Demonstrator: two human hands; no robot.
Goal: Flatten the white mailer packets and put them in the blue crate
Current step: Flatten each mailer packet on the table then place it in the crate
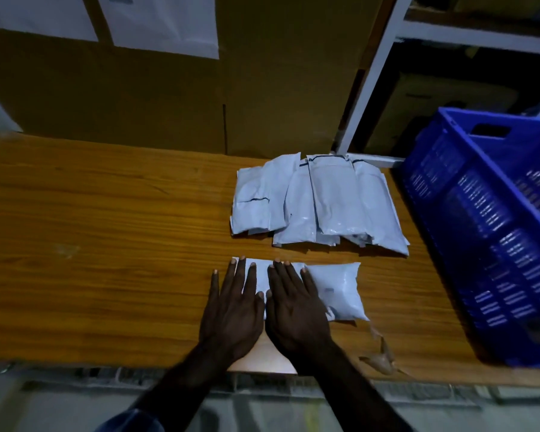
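Note:
One white mailer packet (337, 291) lies near the front edge of the wooden table (106, 229). My left hand (234, 307) and my right hand (293, 307) press flat on its left half, side by side, fingers straight and spread. The packet's right half bulges. Behind it rests a loose pile of several white mailer packets (318, 201). The blue crate (487, 232) stands at the table's right end, tilted toward me; its inside is mostly out of view.
A large brown cardboard sheet (200, 88) with white papers stuck on it stands behind the table. A white shelf frame (368, 79) rises at the back right. The table's veneer is chipped near the front edge (384, 353).

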